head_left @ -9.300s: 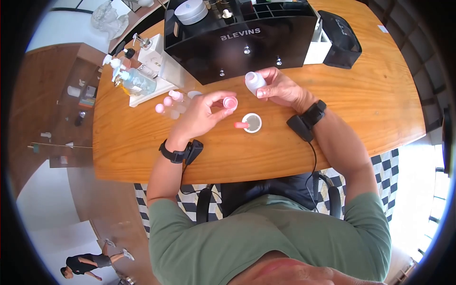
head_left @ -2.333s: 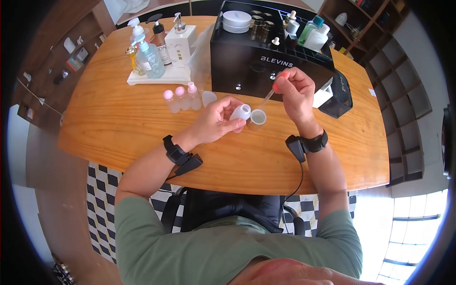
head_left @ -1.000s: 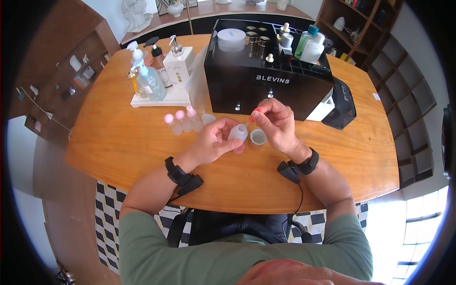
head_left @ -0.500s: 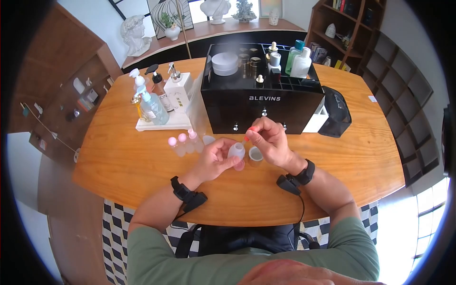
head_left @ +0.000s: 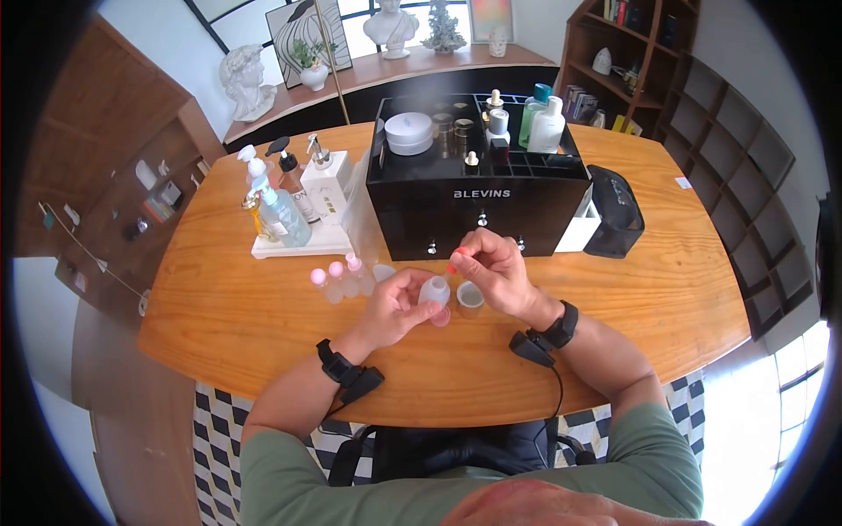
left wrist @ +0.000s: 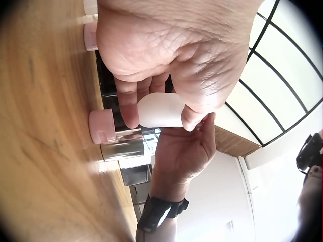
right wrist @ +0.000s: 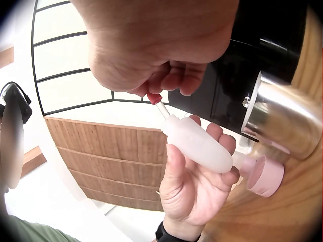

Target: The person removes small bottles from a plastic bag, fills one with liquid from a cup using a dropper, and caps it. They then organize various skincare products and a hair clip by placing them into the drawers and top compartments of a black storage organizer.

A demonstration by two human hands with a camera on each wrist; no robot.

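Observation:
My left hand (head_left: 394, 309) grips a small white open-necked bottle (head_left: 433, 293), its fingers and thumb round the body. Between finger and thumb, my right hand (head_left: 500, 277) pinches the red bulb (head_left: 457, 259) of a dropper. In the right wrist view the dropper's pale tube (right wrist: 162, 109) points into the neck of the bottle (right wrist: 199, 144). A round cup (head_left: 470, 295) stands on the table just under my right hand. Beside the bottle, a pink cap (left wrist: 102, 126) rests on the tabletop.
Several small pink-topped bottles (head_left: 336, 279) stand left of my left hand. Behind them, pump bottles stand on a white tray (head_left: 303, 245). A black organizer (head_left: 481, 223) fills the back middle, with a black bag (head_left: 616, 214) at its right.
Earlier the dropper was over the cup; now it is at the bottle's neck. My left hand holds the bottle more upright. Over the last half second the hands have barely moved.

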